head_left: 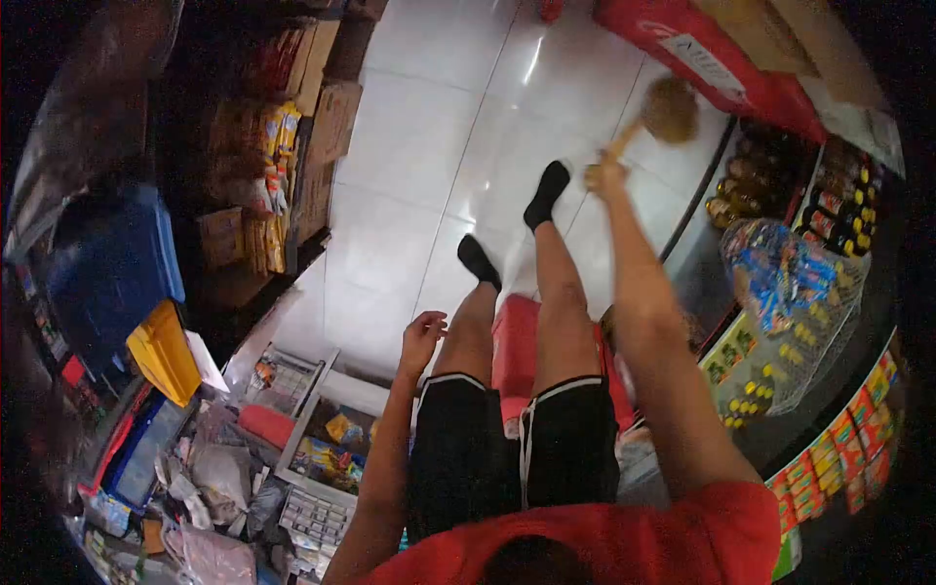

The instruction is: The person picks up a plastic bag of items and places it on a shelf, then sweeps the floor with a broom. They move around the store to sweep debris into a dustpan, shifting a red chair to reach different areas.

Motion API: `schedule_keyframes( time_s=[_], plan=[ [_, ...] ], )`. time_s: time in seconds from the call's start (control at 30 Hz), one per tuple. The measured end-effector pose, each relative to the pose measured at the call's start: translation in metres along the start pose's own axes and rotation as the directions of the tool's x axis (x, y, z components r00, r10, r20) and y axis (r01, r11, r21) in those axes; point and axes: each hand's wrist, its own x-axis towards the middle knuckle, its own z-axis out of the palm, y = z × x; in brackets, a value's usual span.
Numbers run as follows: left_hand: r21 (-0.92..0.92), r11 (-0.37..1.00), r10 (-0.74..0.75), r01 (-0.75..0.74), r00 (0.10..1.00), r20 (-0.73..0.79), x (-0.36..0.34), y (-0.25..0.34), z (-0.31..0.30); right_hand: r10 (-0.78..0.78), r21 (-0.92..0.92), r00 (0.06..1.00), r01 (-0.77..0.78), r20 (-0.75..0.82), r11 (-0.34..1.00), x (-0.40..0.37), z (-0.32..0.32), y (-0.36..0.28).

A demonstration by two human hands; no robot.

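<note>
My right hand [606,179], arm stretched forward, is closed around the light handle of a short-handled duster with a round brown head [671,109]. Blur softens that head, and I cannot make out its exact kind. It is over the white tiled floor [439,107], close to a red box with white lettering [697,60]. Beside my left knee hangs my left hand [423,337], with loosely bent fingers apart and nothing in them. My feet in black socks [548,193] are on the tiles.
A red plastic stool [515,351] is between my legs. On the right, bottles [746,190] and a bagged pack [780,268] crowd a shelf, with hanging sachets [843,448] below. Cartons [336,117] line the left, near a yellow bin [166,353] and drawers [327,439].
</note>
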Motion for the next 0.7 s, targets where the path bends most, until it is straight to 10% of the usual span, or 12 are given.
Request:
schedule_keyframes(
  time_s=[0.07, 0.17, 0.2, 0.27, 0.37, 0.43, 0.47, 0.6, 0.7],
  plan=[
    [-0.008, 0.999, 0.031, -0.031, 0.999, -0.007, -0.012, -0.027, -0.020, -0.035, 0.035, 0.768, 0.074, -0.640, 0.997, -0.097, 0.173, 0.013],
    [-0.009, 0.999, 0.039, -0.039, 0.999, -0.021, -0.031, -0.044, -0.048, -0.003, -0.276, 0.883, -0.143, -0.470, 0.950, -0.216, 0.265, 0.086],
    [0.034, 0.999, 0.035, -0.034, 0.999, -0.025, -0.035, -0.051, -0.059, -0.166, -0.339, 0.880, 0.007, -0.445, 0.941, -0.227, 0.277, 0.163],
    [0.071, 0.996, 0.061, -0.058, 0.997, -0.036, -0.044, -0.063, -0.080, 0.278, -0.165, 0.936, -0.316, -0.217, 0.934, -0.293, 0.283, 0.155],
    [-0.016, 1.000, -0.018, 0.016, 0.994, -0.105, -0.048, -0.085, -0.104, 0.554, 0.002, 0.832, -0.554, 0.026, 0.832, -0.363, 0.234, 0.091],
    [-0.036, 0.999, -0.019, 0.015, 0.994, -0.109, -0.052, -0.096, -0.113, 0.472, -0.163, 0.875, -0.484, -0.106, 0.860, -0.396, 0.190, 0.021],
    [-0.059, 0.998, -0.006, 0.000, 0.995, -0.103, -0.053, -0.106, -0.114, 0.177, -0.234, 0.976, -0.202, -0.126, 0.951, -0.408, 0.177, -0.024],
    [-0.106, 0.990, -0.105, 0.096, 0.991, -0.081, -0.056, -0.117, -0.105, -0.090, -0.558, 0.949, -0.099, -0.301, 0.824, -0.320, 0.070, -0.090],
    [-0.145, 0.989, 0.032, -0.041, 0.997, -0.065, -0.069, -0.122, -0.094, -0.026, -0.250, 0.967, -0.040, -0.253, 0.967, -0.140, 0.022, -0.111]
  ],
)
